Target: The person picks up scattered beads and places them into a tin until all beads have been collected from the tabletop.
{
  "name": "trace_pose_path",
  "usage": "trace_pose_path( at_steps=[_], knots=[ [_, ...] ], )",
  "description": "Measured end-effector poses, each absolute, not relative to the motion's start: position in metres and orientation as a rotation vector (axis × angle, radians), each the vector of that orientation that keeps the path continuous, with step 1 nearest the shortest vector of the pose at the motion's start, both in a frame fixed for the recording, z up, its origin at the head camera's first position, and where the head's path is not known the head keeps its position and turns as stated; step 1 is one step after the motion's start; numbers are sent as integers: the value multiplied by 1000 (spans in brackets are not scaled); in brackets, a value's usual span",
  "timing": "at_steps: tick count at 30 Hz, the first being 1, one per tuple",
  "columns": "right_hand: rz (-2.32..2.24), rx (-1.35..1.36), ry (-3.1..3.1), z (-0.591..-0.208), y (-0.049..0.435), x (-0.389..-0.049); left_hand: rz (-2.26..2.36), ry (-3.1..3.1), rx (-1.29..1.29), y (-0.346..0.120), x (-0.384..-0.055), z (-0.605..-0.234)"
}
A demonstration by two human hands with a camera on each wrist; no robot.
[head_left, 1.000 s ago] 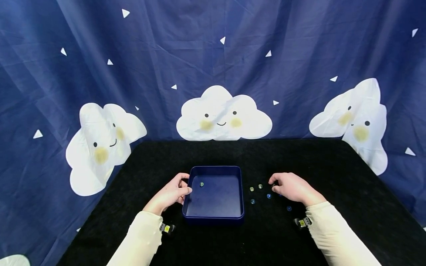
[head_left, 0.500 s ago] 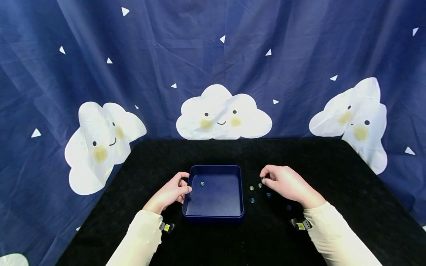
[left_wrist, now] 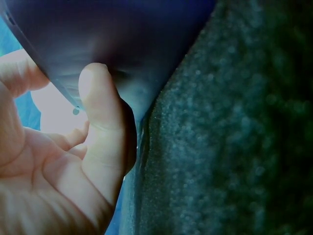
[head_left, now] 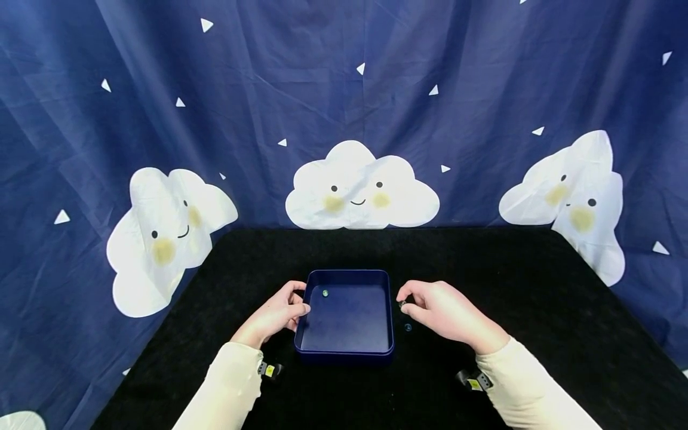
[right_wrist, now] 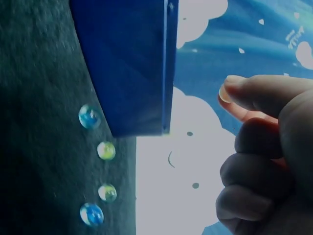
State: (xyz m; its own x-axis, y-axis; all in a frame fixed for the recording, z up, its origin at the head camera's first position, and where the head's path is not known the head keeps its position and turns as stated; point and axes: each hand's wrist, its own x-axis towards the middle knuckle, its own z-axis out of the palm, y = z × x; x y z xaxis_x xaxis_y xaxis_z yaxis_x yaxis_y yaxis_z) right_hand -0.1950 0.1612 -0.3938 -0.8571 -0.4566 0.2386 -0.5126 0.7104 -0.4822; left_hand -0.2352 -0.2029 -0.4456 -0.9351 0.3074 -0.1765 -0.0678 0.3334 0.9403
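A square dark blue box (head_left: 346, 353) with low walls stands on the black cloth. My left hand (head_left: 276, 307) holds its left wall, the thumb (left_wrist: 100, 98) lying against the wall in the left wrist view. One greenish glass marble (head_left: 325, 293) lies inside, near the far left corner. Just right of the box is my right hand (head_left: 443, 313), raised above the cloth. Its thumb and forefinger pinch a small pale marble (right_wrist: 225, 94), mostly covered by the fingertips. A blue marble (head_left: 408, 327) lies on the cloth below that hand.
In the right wrist view, another blue marble (right_wrist: 91, 214) and two yellow-green marbles, one (right_wrist: 106, 150) nearer the box, lie on the cloth; the right hand hides them from the head view. A dark blue curtain (head_left: 258, 77) with white clouds hangs behind the table.
My right hand has come left from the outer marbles to beside the box, lifting a small marble. The marble in the box has shifted slightly back. My left hand has stayed put.
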Motion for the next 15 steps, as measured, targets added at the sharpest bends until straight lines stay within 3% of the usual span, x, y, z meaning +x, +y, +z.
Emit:
trace_pose_path(
  at_steps=[15],
  knots=[
    [743, 917, -2791, -403, 138, -185, 1644, 2246, 242, -195, -221, -419]
  ],
)
